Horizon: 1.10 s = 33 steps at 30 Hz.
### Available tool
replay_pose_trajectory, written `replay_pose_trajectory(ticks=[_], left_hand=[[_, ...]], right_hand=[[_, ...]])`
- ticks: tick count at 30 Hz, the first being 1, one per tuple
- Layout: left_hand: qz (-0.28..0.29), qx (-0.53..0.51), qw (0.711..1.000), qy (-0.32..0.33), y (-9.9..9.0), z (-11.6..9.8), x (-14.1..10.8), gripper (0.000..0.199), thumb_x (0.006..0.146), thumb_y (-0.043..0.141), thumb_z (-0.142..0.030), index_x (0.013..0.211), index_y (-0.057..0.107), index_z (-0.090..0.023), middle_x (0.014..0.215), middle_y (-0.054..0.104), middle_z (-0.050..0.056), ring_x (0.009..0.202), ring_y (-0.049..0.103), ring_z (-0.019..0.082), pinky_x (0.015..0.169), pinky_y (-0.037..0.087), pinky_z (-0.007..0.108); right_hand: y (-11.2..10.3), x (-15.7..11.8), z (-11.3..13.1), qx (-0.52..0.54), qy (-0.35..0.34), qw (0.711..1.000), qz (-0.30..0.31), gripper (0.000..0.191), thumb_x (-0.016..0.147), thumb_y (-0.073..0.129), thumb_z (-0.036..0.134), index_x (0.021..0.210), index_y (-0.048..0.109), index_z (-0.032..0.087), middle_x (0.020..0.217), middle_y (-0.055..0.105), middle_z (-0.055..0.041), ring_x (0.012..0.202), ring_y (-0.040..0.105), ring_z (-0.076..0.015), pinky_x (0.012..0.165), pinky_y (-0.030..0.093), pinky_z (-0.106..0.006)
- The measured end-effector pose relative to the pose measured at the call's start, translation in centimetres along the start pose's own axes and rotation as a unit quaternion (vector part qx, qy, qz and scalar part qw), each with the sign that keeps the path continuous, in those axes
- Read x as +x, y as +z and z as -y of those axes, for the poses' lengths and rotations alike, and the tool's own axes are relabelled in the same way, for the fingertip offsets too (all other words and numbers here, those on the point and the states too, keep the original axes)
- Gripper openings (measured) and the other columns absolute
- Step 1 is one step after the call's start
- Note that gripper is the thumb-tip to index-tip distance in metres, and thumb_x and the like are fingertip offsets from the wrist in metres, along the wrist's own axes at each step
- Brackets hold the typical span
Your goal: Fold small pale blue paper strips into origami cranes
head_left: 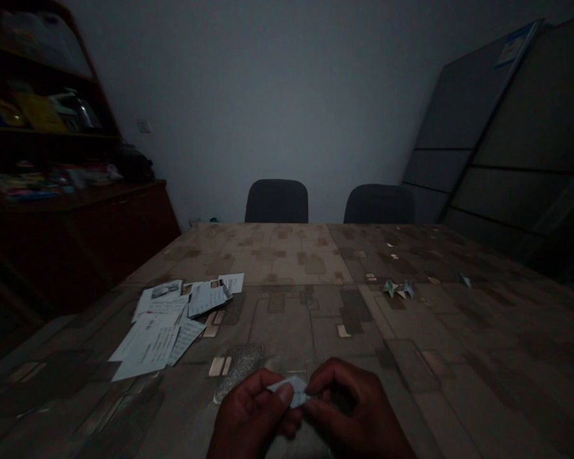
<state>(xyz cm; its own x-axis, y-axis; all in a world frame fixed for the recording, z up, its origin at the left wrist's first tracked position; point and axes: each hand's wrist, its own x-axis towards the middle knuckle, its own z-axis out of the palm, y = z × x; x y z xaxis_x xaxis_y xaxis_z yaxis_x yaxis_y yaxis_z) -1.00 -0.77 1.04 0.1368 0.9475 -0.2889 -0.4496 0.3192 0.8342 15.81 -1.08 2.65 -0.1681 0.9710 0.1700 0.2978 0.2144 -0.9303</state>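
Head view: left hand (253, 414) and right hand (354, 405) pinch folded paper (297, 390); printed sheets (150, 338), text too small to read.

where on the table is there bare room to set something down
The broad stretch of patterned tablecloth between the loose papers on the left and the small folded pieces on the right is bare, as is the strip before the chairs. It is crowded at the papers and around the hands.
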Motion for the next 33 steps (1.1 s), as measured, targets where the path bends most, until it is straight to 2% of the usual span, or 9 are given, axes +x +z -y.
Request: replay_pose_trajectory(ticks=[8,13,22,25,27,30,33], left_hand=[[0.015,-0.006,1.000,0.011,-0.2,0.5,0.1,0.041,0.056,0.092,-0.044,0.064,0.067,-0.013,0.047,0.067,0.001,0.045,0.058,0.012,0.051,0.043,0.021],[0.021,0.002,1.000,0.012,-0.4,0.7,0.2,0.042,0.057,0.090,-0.048,0.063,0.066,-0.013,0.046,0.065,0.001,0.046,0.057,0.011,0.051,0.042,0.021],[0.024,0.014,1.000,0.014,-0.5,0.6,0.2,0.042,0.059,0.089,-0.047,0.065,0.065,-0.013,0.047,0.065,0.000,0.047,0.056,0.011,0.051,0.040,0.021],[0.027,0.034,0.999,0.017,-0.5,0.5,0.4,0.041,0.061,0.086,-0.047,0.065,0.062,-0.014,0.048,0.064,0.000,0.048,0.055,0.012,0.053,0.040,0.023],[0.023,0.094,0.995,0.028,-0.4,0.3,0.6,0.036,0.065,0.081,-0.044,0.063,0.059,-0.016,0.049,0.060,-0.002,0.048,0.050,0.012,0.052,0.037,0.023],[0.005,0.266,0.962,0.068,-0.4,-0.5,1.0,0.025,0.068,0.070,-0.033,0.058,0.053,-0.018,0.052,0.050,-0.005,0.051,0.044,0.012,0.052,0.030,0.023],[0.029,0.449,0.890,0.079,-0.5,-1.3,1.1,0.018,0.072,0.059,-0.028,0.058,0.053,-0.019,0.054,0.046,-0.005,0.055,0.046,0.015,0.054,0.030,0.025]], right_hand=[[0.0,0.0,0.1,0.034,0.028,0.999,0.006,0.002,0.071,0.065,0.015,0.072,0.064,0.017,0.066,0.063,-0.0002,0.064,0.059,-0.0160,0.060,0.043,-0.025],[0.4,-0.1,-0.1,0.041,0.049,0.998,-0.002,0.009,0.067,0.063,0.014,0.075,0.062,0.017,0.063,0.059,0.0016,0.061,0.056,-0.0149,0.058,0.040,-0.024],[0.4,-0.1,0.2,0.006,-0.014,1.000,0.001,0.002,0.073,0.063,0.018,0.072,0.063,0.020,0.066,0.063,-0.0001,0.062,0.059,-0.0152,0.060,0.043,-0.025],[0.2,0.0,0.3,-0.011,-0.009,1.000,0.002,0.006,0.071,0.062,0.013,0.070,0.064,0.019,0.067,0.064,-0.0004,0.064,0.060,-0.0157,0.061,0.044,-0.025],[0.0,0.2,0.2,-0.026,0.009,1.000,0.009,0.009,0.070,0.062,0.010,0.069,0.064,0.018,0.066,0.063,0.0007,0.063,0.060,-0.0153,0.060,0.043,-0.024],[-0.3,0.4,-0.4,-0.061,0.034,0.997,0.027,0.015,0.067,0.062,0.002,0.069,0.065,0.017,0.066,0.061,0.0020,0.065,0.058,-0.0149,0.059,0.039,-0.023],[-0.3,0.6,-1.1,-0.115,0.023,0.991,0.056,0.022,0.064,0.063,-0.005,0.069,0.066,0.017,0.068,0.062,0.0024,0.071,0.057,-0.0156,0.069,0.039,-0.026]])
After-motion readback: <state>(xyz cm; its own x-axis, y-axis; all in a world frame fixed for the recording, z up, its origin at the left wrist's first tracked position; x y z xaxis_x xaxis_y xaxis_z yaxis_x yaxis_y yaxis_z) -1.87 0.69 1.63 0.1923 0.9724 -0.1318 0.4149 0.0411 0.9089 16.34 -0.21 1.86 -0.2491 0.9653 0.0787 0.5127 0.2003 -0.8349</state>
